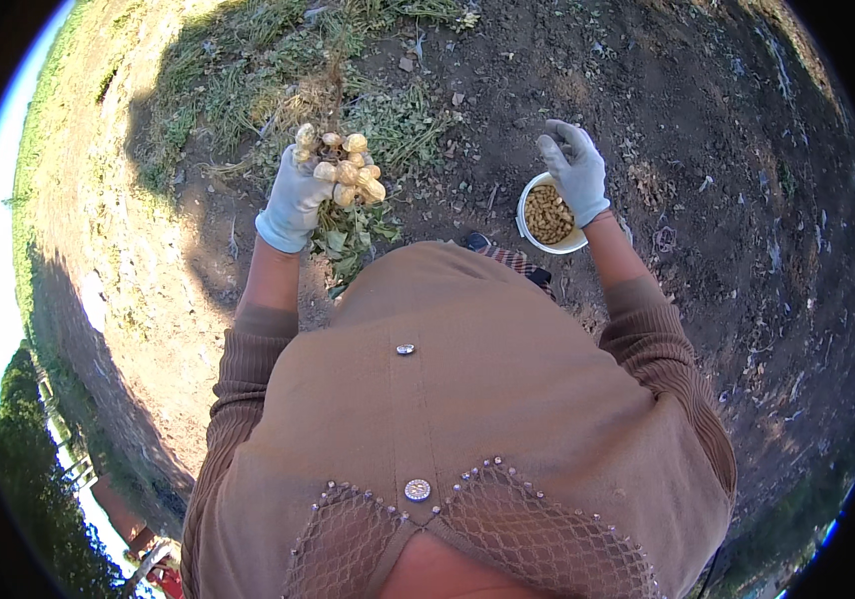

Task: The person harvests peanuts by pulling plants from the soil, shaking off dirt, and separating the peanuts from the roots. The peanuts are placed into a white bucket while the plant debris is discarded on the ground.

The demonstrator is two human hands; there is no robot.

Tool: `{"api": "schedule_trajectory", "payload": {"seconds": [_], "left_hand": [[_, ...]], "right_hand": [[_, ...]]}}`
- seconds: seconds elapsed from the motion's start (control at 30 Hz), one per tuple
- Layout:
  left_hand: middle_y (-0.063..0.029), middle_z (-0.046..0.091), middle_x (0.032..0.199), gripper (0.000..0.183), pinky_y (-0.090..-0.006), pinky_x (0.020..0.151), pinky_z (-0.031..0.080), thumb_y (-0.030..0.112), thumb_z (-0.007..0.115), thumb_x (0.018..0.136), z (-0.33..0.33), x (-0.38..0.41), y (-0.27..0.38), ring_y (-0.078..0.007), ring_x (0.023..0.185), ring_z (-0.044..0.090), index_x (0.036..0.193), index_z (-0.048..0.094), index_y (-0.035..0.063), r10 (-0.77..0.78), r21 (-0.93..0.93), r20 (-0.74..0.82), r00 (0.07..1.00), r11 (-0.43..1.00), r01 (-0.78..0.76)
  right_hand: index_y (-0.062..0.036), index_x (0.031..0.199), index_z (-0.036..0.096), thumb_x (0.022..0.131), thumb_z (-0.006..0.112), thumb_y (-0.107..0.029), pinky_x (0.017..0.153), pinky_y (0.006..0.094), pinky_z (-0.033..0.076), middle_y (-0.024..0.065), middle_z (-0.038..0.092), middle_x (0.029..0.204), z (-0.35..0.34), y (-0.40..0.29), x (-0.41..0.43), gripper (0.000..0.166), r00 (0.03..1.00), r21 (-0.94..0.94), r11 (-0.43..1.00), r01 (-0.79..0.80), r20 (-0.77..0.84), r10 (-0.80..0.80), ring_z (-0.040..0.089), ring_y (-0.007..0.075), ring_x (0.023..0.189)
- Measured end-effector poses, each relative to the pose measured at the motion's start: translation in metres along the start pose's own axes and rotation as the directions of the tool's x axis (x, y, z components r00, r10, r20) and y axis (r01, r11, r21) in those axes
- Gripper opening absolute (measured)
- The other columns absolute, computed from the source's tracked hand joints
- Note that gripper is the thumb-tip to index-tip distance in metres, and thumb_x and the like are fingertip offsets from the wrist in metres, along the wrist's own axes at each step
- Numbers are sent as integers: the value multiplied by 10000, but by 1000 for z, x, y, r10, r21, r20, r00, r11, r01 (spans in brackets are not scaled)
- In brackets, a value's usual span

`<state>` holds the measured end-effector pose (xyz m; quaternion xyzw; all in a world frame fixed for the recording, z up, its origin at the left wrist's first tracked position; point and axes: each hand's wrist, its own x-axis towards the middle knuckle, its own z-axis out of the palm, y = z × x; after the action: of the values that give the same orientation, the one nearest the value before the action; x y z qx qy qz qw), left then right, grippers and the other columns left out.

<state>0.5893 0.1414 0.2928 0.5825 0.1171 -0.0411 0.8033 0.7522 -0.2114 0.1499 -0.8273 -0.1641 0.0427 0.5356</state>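
Note:
My left hand (296, 198), in a pale work glove with a light blue cuff, is closed around a peanut plant. Its cluster of peanut pods (352, 174) faces up beside my fingers, and green leaves (349, 243) hang below the fist. My right hand (576, 168), gloved the same way, is raised over the far right rim of a white plastic bucket (523, 217), with its fingers apart and curved; nothing shows between them. Peanuts in their shells (547, 213) lie inside the bucket, partly hidden by this hand.
Pulled plants with green and dry leaves (225, 105) lie heaped on the soil ahead and to the left. Dark soil (697, 135) with scattered dry bits stretches to the right. A shoe tip (477, 241) and checked cloth (514, 262) show near the bucket.

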Motion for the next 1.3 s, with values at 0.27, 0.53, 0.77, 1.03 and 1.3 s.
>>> {"api": "schedule_trajectory", "payload": {"seconds": [0.27,0.53,0.77,1.03,1.3], "left_hand": [[-60,719,1097,463,-285,866,546,70,806,800,38,5,10,-117,974,670,1220,659,-56,53,198,153,987,977,-83],[-69,734,997,318,-276,764,567,74,803,835,45,-10,-4,-126,847,696,1106,681,-39,31,202,2,1000,979,-31],[-96,754,975,266,-287,774,585,52,731,874,45,-10,-5,-152,897,732,1108,668,-57,84,61,-47,995,995,-81],[-64,736,955,315,-287,736,581,95,788,859,56,-1,-6,-113,853,697,1125,671,-28,72,181,9,997,981,-73],[-119,701,1014,385,-367,804,604,116,746,876,50,-13,-13,-235,958,724,1198,573,-4,128,35,-68,989,991,-126]], "right_hand": [[-51,1032,724,821,848,-174,640,281,507,46,676,870,58,-191,-6,273,896,466,818,337,108,-431,612,131,716],[-14,901,730,904,718,-119,620,341,523,123,669,757,56,-172,6,106,876,303,844,442,56,-479,659,224,660],[-17,1096,717,1014,668,-223,594,210,488,23,705,900,57,-160,4,228,919,833,484,-269,373,-129,575,36,670],[-81,1254,682,932,724,-120,631,194,467,-48,667,888,55,-175,-8,328,908,511,841,177,244,-340,497,8,680],[10,1218,620,1009,406,-29,563,265,477,37,617,834,4,-130,30,302,954,887,349,-301,279,113,540,114,608]]}}
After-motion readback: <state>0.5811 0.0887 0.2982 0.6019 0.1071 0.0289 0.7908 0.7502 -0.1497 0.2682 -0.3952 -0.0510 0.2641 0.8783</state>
